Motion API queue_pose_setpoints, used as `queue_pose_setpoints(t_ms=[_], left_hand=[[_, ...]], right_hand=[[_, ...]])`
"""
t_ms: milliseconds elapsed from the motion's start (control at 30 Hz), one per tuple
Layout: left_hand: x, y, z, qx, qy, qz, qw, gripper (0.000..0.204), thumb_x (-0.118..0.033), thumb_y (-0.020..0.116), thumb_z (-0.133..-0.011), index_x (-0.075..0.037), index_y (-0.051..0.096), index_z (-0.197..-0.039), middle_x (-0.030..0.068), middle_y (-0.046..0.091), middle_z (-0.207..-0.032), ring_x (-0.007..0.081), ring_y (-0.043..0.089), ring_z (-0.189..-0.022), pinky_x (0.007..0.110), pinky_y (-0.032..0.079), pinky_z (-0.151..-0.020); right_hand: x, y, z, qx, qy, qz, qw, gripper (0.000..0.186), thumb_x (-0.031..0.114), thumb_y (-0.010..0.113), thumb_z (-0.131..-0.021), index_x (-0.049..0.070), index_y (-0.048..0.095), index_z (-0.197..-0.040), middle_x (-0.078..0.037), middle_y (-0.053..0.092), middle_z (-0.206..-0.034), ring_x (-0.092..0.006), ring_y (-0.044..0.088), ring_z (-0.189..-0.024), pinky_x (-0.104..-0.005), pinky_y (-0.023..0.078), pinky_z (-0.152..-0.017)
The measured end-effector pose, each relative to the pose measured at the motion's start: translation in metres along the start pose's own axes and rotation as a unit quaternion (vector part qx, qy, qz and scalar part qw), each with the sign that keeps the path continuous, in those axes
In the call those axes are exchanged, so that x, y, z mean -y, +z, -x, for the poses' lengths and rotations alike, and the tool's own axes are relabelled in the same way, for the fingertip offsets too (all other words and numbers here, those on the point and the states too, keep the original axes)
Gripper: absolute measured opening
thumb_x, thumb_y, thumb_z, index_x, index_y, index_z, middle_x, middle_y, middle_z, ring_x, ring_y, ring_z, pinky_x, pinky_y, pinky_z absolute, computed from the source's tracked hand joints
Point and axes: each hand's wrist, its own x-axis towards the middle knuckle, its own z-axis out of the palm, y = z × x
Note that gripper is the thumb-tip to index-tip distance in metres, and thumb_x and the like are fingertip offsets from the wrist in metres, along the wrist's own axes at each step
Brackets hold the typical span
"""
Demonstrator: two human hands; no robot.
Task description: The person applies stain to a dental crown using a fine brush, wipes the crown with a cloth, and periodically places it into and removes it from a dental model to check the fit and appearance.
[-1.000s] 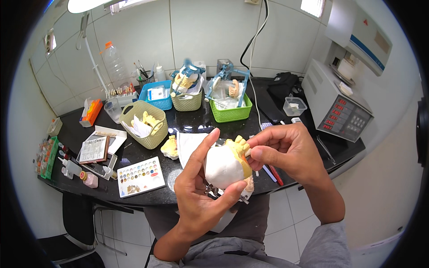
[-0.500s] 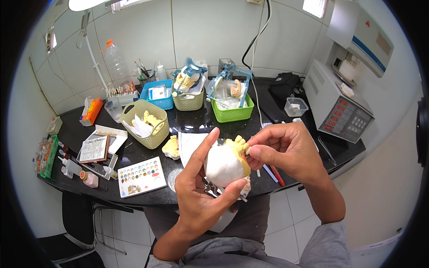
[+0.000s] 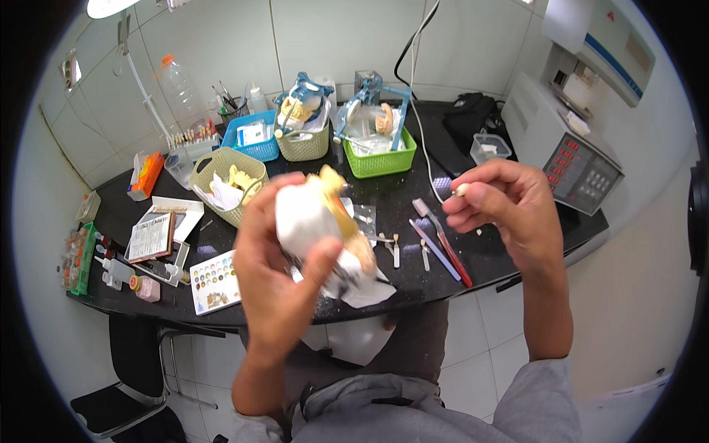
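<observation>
My left hand (image 3: 269, 277) is wrapped round a plaster dental model (image 3: 299, 218) with a white base and yellow gum part, blurred by motion. Thumb and forefinger of my right hand (image 3: 513, 218) pinch a small cream-coloured dental crown (image 3: 461, 190), held up apart from the model at the right. Beneath the model lies a sheet of white paper (image 3: 373, 294) beside a pinkish cast (image 3: 362, 255), partly hidden. Between my hands, small tooth-tipped sticks (image 3: 396, 252) lie on the black tabletop. A red toothbrush (image 3: 452, 258) and a bluish toothbrush (image 3: 436, 251) are nearest my right hand.
Behind stand a green basket (image 3: 384, 164) with a blue articulator (image 3: 369, 118), a beige basket (image 3: 303, 148), a blue basket (image 3: 251, 148) and another beige basket (image 3: 255, 177). A colour palette (image 3: 210, 295) lies left; a furnace unit (image 3: 546, 125) stands right.
My right hand has drawn away from the model to the right with the crown in its pinch. My left hand and the model have moved left, uncovering the sticks and toothbrushes.
</observation>
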Motion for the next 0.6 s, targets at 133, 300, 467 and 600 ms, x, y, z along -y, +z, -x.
queue_pose_setpoints(t_ms=[133, 300, 467, 600], left_hand=[[-0.001, -0.006, -0.039, 0.016, -0.004, -0.094, 0.995, 0.049, -0.007, 0.074, -0.078, -0.002, 0.048, -0.119, 0.0113, 0.066, -0.098, 0.0146, 0.063, -0.091, 0.026, 0.048, -0.081], [0.038, 0.001, -0.065, 0.032, 0.011, -0.154, 0.987, 0.048, -0.005, 0.073, -0.077, -0.003, 0.044, -0.115, 0.0113, 0.064, -0.098, 0.0153, 0.062, -0.090, 0.027, 0.050, -0.079], [0.082, 0.012, -0.064, 0.025, 0.007, -0.214, 0.976, 0.055, 0.001, 0.069, -0.074, -0.003, 0.039, -0.120, 0.0133, 0.053, -0.111, 0.0162, 0.057, -0.098, 0.027, 0.048, -0.083], [0.098, 0.021, -0.059, 0.081, -0.009, -0.223, 0.971, 0.064, 0.002, 0.066, -0.073, 0.000, 0.036, -0.130, 0.0135, 0.054, -0.111, 0.0172, 0.055, -0.098, 0.026, 0.045, -0.086]], right_hand=[[-0.018, -0.010, 0.020, -0.021, -0.034, -0.017, 0.999, 0.017, 0.007, 0.065, -0.088, -0.007, 0.066, -0.098, -0.017, 0.069, -0.083, -0.0186, 0.069, -0.071, -0.0278, 0.058, -0.065], [-0.030, -0.014, 0.042, 0.001, -0.057, -0.081, 0.995, 0.018, 0.005, 0.067, -0.086, -0.008, 0.066, -0.098, -0.018, 0.069, -0.084, -0.0203, 0.070, -0.074, -0.0286, 0.059, -0.067], [-0.029, -0.016, 0.050, 0.015, -0.072, -0.099, 0.992, 0.017, 0.002, 0.067, -0.085, -0.008, 0.066, -0.099, -0.018, 0.069, -0.086, -0.0205, 0.070, -0.077, -0.0282, 0.059, -0.069], [-0.030, -0.017, 0.053, 0.010, -0.073, -0.093, 0.993, 0.018, 0.001, 0.068, -0.083, -0.008, 0.066, -0.099, -0.018, 0.069, -0.086, -0.0204, 0.070, -0.078, -0.0279, 0.059, -0.071]])
